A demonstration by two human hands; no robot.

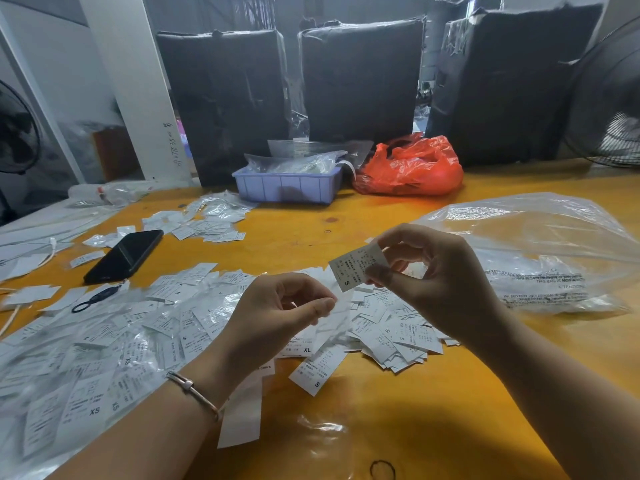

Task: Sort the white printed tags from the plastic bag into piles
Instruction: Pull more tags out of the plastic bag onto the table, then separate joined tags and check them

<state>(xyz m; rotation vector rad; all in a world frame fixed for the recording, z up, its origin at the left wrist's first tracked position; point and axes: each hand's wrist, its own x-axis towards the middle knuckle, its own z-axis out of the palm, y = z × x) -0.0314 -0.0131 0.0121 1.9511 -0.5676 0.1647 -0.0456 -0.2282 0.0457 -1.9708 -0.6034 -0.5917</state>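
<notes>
S-size tag (358,268): right hand (436,275) is pinching its right end above the heap of tags (391,327), long axis tilting down-left. Left hand (277,306), nearer the viewer, is curling beside a blurred clear sleeve (336,317); its grasp cannot be told.

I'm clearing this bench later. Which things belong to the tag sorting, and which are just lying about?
In the job: tag marked S in the right hand; left hand; loose tags; clear plastic bag.

Lying about: phone; red bag; blue tray; hair tie.
</notes>
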